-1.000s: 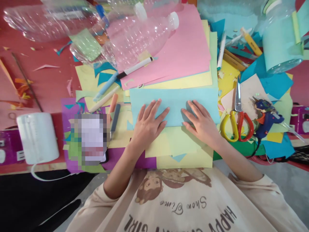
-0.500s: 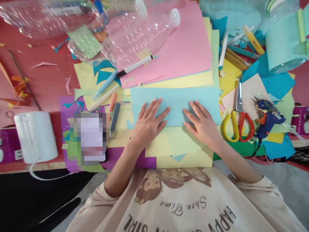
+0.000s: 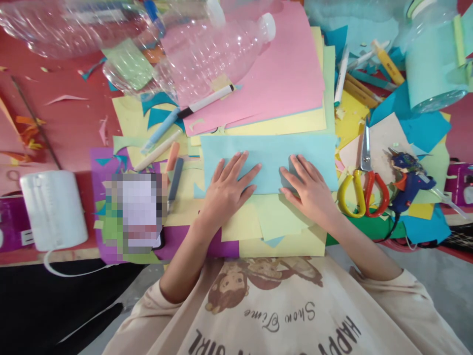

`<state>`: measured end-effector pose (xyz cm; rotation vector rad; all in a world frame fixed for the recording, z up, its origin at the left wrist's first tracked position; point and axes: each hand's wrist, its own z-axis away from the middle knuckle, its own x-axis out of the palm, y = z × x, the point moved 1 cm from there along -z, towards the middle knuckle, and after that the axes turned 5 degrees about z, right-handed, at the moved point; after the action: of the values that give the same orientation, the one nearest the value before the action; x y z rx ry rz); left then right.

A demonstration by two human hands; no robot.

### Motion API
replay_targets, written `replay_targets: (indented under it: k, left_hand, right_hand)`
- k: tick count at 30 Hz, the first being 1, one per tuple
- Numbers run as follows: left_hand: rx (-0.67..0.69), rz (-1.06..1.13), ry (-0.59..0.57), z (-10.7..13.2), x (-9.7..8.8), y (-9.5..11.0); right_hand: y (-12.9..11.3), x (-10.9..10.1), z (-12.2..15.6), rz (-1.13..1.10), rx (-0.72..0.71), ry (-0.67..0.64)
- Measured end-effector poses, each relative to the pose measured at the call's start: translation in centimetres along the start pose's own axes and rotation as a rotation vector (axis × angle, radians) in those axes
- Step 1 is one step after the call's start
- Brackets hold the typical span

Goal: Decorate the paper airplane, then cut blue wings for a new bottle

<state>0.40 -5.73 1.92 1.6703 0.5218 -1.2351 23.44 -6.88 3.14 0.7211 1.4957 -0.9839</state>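
Note:
A light blue strip of paper lies lengthwise in front of me, over pale yellow and green sheets. My left hand rests on its left part, palm down with the fingers spread. On the right part lies my right hand, also flat, its fingers apart and pointing away from me. Neither hand grips anything. Scissors with one yellow and one red handle lie just right of my right hand. Left of my left hand are an orange marker and a dark grey marker.
Clear plastic bottles lie across pink paper at the back. A blue glue gun sits at the right, below a large jar. At the left are a blurred-out phone and a white case.

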Motion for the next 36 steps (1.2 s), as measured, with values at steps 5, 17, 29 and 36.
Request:
replay_targets:
  k: [5,17,29,36]
  left_hand:
    - [-0.017,-0.018,0.001,0.24,0.13,0.44]
    - [0.026,-0.099,0.036,0.29,0.53,0.36]
    - [0.032,-0.102,0.044,0.27,0.49,0.24]
    - [0.042,-0.127,0.026,0.34,0.52,0.40]
  right_hand:
    - [0.22,-0.10,-0.04,-0.017,-0.012,-0.022]
    - [0.07,0.00,0.10,0.021,-0.020,0.007]
    - [0.10,0.09,0.01,0.019,-0.019,0.036]
    - [0.22,0.23,0.05,0.009,-0.017,0.031]
